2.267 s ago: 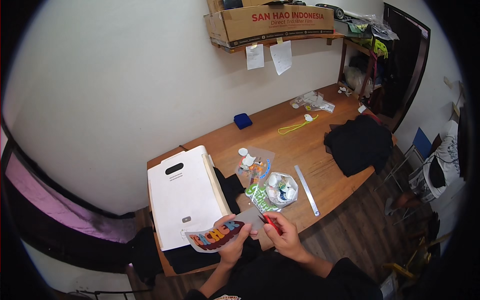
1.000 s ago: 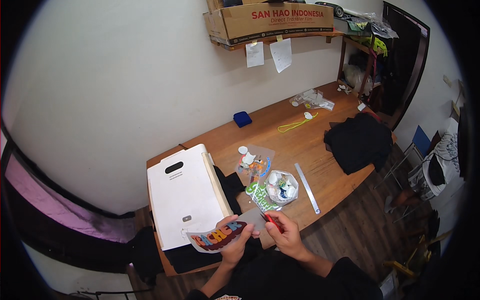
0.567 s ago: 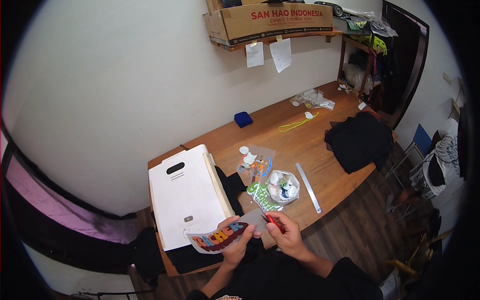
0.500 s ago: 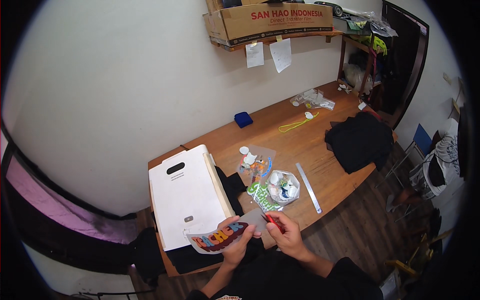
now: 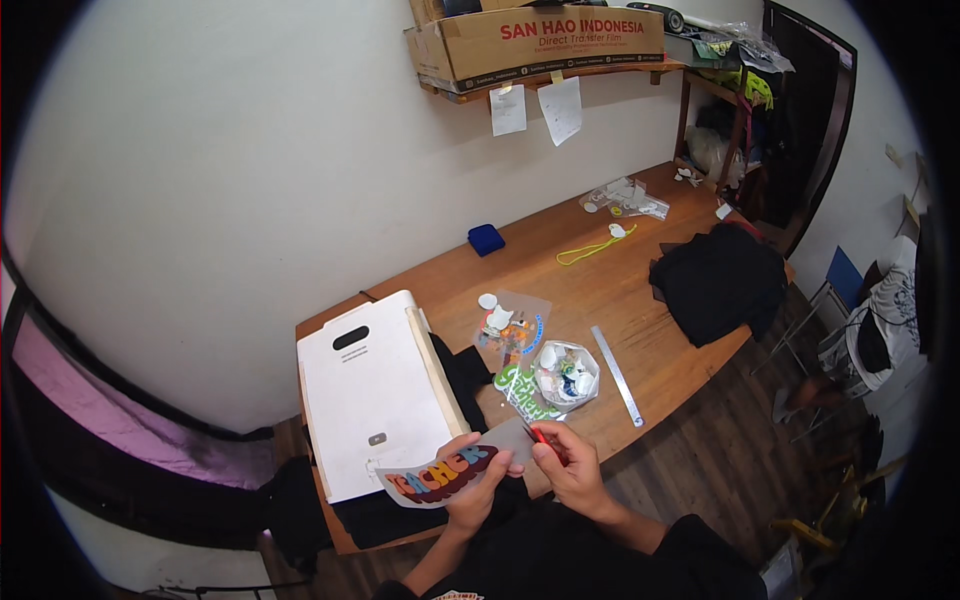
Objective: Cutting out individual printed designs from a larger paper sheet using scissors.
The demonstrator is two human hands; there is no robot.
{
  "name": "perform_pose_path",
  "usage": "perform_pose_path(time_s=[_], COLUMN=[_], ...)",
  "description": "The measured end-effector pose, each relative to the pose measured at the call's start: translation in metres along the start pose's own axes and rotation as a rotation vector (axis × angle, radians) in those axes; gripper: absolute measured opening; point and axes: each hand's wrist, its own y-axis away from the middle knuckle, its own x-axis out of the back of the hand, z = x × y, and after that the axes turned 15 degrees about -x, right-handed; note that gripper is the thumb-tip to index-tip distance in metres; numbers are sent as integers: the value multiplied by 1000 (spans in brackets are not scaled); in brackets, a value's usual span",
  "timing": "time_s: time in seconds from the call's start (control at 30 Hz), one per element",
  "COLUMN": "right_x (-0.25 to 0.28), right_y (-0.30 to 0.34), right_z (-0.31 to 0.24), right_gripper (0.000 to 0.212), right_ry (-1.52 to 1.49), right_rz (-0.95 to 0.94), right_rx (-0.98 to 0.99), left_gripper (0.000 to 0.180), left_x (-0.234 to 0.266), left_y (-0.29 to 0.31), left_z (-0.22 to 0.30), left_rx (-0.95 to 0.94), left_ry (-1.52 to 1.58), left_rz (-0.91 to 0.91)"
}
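Note:
A curved sheet of transfer film [image 5: 440, 477] with colourful block lettering hangs in my left hand [image 5: 478, 493], pinched between thumb and fingers. My right hand [image 5: 572, 468] is closed round a pair of small scissors with red handles [image 5: 546, 443]. Their blades point up and left at the film's right edge; how far they are open I cannot make out. Just beyond my hands stands a white bowl [image 5: 594, 388] of film and paper scraps. Green-lettered film [image 5: 527, 392] lies beside it, with another printed clear film [image 5: 528, 310] farther back.
To the left a white heat press [image 5: 375, 400] rests over black cloth. A steel ruler [image 5: 617, 375] lies right of the bowl. Farther off are a blue pouch [image 5: 486, 239], a yellow cord [image 5: 590, 251] and folded black fabric [image 5: 720, 280]. A cardboard box [image 5: 540, 48] sits on the wall shelf.
The film's left end has curled slightly upward and to the right. Both hands stay in nearly the same place, with the scissors still against the film.

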Motion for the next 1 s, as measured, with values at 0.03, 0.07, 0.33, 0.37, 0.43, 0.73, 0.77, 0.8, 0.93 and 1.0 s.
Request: perform_pose_path(time_s=[0.03,0.07,0.33,0.37,0.43,0.73,0.77,0.8,0.93,1.0], right_x=[0,0,0,0,0,0,1,1,-2,1], right_y=[0,0,-3,-4,-5,-6,-6,-6,-8,-5], right_z=[-1,0,5,4,3,-1,0,3,7,12], right_gripper=[25,25,23,23,22,22,22,22,21,21], right_ry=[4,4,-47,-47,-51,-68,-68,-71,-168,-274], right_rz=[4,5,-2,-2,4,-17,-17,-7,43,4], right_rx=[5,5,-15,-15,2,-8,-7,-12,-19,-50], left_gripper=[44,44,45,45,45,45,45,46,46,47], left_x=[0,-1,-1,-1,-2,-2,-2,-3,-1,-1], left_y=[0,-1,2,3,3,3,3,2,0,1], left_z=[0,0,-3,-3,-4,-6,-6,-6,-7,-7], left_rx=[0,-4,7,0,-6,14,6,-3,-33,-16], left_ry=[-1,0,42,40,40,74,72,70,40,10], left_rz=[1,1,1,-1,-4,-15,-14,-13,-26,-9])
